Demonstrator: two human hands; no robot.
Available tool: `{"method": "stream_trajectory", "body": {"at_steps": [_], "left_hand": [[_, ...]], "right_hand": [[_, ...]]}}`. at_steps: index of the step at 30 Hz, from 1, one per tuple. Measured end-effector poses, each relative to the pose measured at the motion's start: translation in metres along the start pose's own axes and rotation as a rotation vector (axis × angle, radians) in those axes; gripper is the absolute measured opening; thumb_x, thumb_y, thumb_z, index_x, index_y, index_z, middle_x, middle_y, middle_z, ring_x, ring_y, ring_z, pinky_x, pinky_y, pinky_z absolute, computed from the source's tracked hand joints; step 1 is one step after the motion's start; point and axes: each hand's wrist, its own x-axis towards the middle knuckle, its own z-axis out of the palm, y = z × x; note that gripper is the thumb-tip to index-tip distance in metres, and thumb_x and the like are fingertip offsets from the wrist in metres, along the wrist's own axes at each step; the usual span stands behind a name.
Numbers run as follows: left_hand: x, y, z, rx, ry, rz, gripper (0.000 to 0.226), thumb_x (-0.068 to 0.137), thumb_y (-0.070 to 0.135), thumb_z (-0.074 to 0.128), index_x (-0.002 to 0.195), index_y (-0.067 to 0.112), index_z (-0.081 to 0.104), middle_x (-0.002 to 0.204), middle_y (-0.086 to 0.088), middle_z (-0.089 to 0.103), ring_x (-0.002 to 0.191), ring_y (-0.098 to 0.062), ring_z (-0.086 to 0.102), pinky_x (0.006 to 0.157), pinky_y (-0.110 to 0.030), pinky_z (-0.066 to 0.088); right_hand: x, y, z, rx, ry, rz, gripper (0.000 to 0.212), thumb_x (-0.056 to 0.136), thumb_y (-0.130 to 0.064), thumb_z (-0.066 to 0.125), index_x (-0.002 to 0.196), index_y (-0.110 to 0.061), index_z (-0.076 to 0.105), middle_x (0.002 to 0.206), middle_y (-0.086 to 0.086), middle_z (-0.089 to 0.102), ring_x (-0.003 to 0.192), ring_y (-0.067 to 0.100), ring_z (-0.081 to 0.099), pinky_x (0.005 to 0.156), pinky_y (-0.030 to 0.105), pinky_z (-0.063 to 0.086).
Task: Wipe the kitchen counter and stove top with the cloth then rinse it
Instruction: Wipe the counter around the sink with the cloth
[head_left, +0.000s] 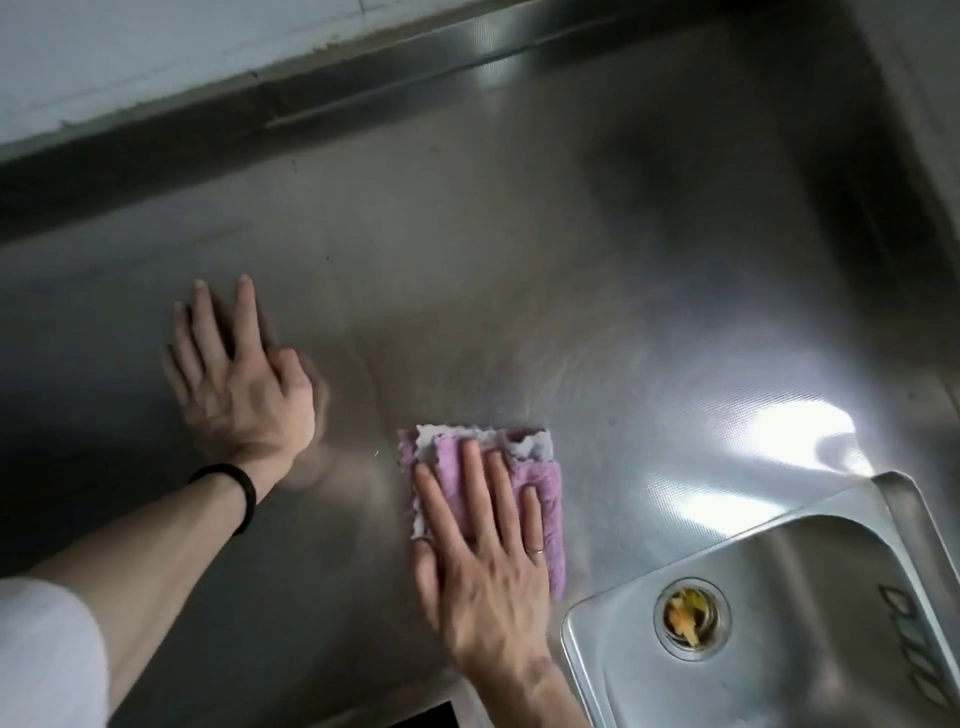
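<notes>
Right hand (483, 551) flat, fingers (471, 467) straight, spread, pressing purple cloth (548, 499) onto table (519, 270); cloth lies under fingers. Left hand (234, 374) flat on table, left of fingers, holding nothing. Best: even palm pressure, overlapping strokes toward sink (574, 642) right of fingers.

Pale wall (104, 52) behind — steel sink (779, 561) at right.

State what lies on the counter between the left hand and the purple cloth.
Only bare steel counter, in the head view; the left hand and cloth lie apart.
</notes>
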Motion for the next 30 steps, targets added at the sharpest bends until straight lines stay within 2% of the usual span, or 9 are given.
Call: {"method": "stream_trajectory", "body": {"at_steps": [2, 4, 7, 10, 14, 18, 20, 25, 30], "left_hand": [[0.001, 0.0, 0.001, -0.003, 0.005, 0.003, 0.074, 0.089, 0.033, 0.036, 0.161, 0.036, 0.024, 0.17, -0.011, 0.024, 0.156, -0.037, 0.023, 0.126, -0.059, 0.016], [0.001, -0.002, 0.002, 0.006, 0.007, 0.012, 0.074, 0.089, 0.034, 0.036, 0.161, 0.037, 0.023, 0.17, -0.011, 0.024, 0.156, -0.037, 0.024, 0.126, -0.06, 0.017], [0.004, -0.008, 0.007, 0.011, 0.021, 0.025, 0.072, 0.09, 0.033, 0.035, 0.161, 0.038, 0.022, 0.17, -0.01, 0.023, 0.156, -0.037, 0.024, 0.125, -0.061, 0.02], [0.003, -0.008, 0.009, 0.018, 0.048, 0.024, 0.072, 0.09, 0.03, 0.035, 0.161, 0.035, 0.023, 0.169, -0.01, 0.025, 0.154, -0.037, 0.026, 0.125, -0.061, 0.023], [0.003, -0.005, 0.007, 0.019, 0.051, 0.026, 0.071, 0.09, 0.03, 0.037, 0.16, 0.034, 0.024, 0.169, -0.01, 0.026, 0.154, -0.037, 0.026, 0.125, -0.06, 0.023], [0.002, -0.004, 0.005, 0.013, 0.037, 0.022, 0.068, 0.092, 0.032, 0.037, 0.16, 0.034, 0.027, 0.169, -0.011, 0.026, 0.155, -0.037, 0.025, 0.125, -0.058, 0.02], [0.001, -0.002, 0.004, 0.013, 0.035, 0.014, 0.069, 0.092, 0.031, 0.038, 0.16, 0.033, 0.028, 0.17, -0.011, 0.026, 0.155, -0.038, 0.026, 0.125, -0.057, 0.02], [0.001, 0.002, -0.002, 0.005, 0.016, 0.011, 0.069, 0.093, 0.03, 0.04, 0.161, 0.029, 0.029, 0.17, -0.014, 0.025, 0.154, -0.041, 0.027, 0.126, -0.056, 0.017], [-0.001, 0.003, -0.01, -0.003, -0.035, 0.021, 0.07, 0.092, 0.03, 0.04, 0.161, 0.024, 0.029, 0.17, -0.018, 0.022, 0.154, -0.044, 0.024, 0.125, -0.058, 0.015]], "right_hand": [[0.0, 0.026, -0.007, 0.009, -0.012, -0.072, 0.069, 0.097, -0.051, 0.051, 0.162, -0.039, 0.029, 0.174, -0.001, 0.015, 0.16, 0.021, 0.014, 0.129, 0.048, 0.013], [0.01, 0.072, -0.023, -0.016, 0.043, -0.047, 0.065, 0.099, -0.051, 0.045, 0.161, -0.037, 0.032, 0.173, 0.001, 0.018, 0.16, 0.024, 0.017, 0.128, 0.051, 0.017], [0.029, 0.166, -0.057, -0.128, 0.103, 0.134, 0.065, 0.1, -0.049, 0.035, 0.162, -0.028, 0.033, 0.171, 0.01, 0.024, 0.158, 0.032, 0.022, 0.124, 0.06, 0.02], [0.037, 0.258, -0.09, -0.115, 0.081, 0.35, 0.066, 0.103, -0.051, 0.024, 0.164, -0.028, 0.022, 0.173, 0.012, 0.016, 0.159, 0.034, 0.014, 0.125, 0.062, 0.015], [0.051, 0.316, -0.107, -0.045, 0.126, 0.539, 0.065, 0.107, -0.051, 0.021, 0.164, -0.022, 0.015, 0.171, 0.017, 0.014, 0.157, 0.039, 0.015, 0.124, 0.063, 0.017], [0.061, 0.286, -0.098, -0.015, 0.255, 0.738, 0.066, 0.104, -0.047, 0.021, 0.165, -0.023, 0.018, 0.171, 0.018, 0.015, 0.156, 0.039, 0.016, 0.126, 0.057, 0.012], [0.056, 0.248, -0.089, -0.036, 0.256, 0.744, 0.067, 0.103, -0.046, 0.023, 0.166, -0.023, 0.018, 0.172, 0.017, 0.015, 0.158, 0.038, 0.014, 0.127, 0.055, 0.01], [0.016, 0.103, -0.044, -0.052, 0.187, 0.47, 0.063, 0.105, -0.038, 0.035, 0.164, -0.02, 0.025, 0.171, 0.018, 0.019, 0.159, 0.036, 0.013, 0.128, 0.053, 0.009], [-0.013, -0.022, 0.008, 0.039, 0.062, 0.223, 0.069, 0.101, -0.045, 0.049, 0.164, -0.03, 0.025, 0.173, 0.008, 0.014, 0.161, 0.028, 0.009, 0.128, 0.054, 0.014]]}}
